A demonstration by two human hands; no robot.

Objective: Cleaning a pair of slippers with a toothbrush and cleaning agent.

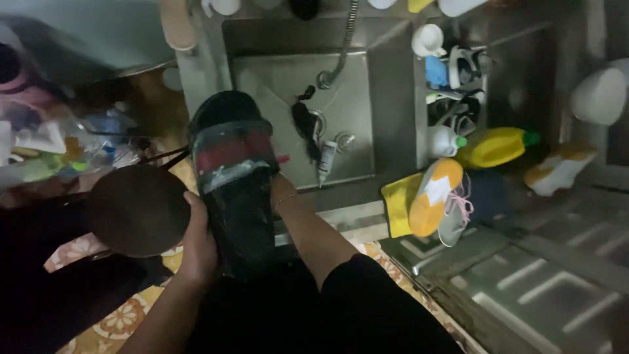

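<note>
Your left hand (198, 246) grips the black slipper (237, 180) by its edge, right hand (283, 190) hidden behind it, grip unclear; sink (386, 118) holds a tube (325, 161).

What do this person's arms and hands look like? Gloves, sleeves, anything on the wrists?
Both hands are bare, no gloves. The left hand and forearm show no sleeve in view. The right arm is bare up to a dark sleeve that starts near the elbow, and a thin bracelet circles its wrist. The right hand is hidden.
</note>
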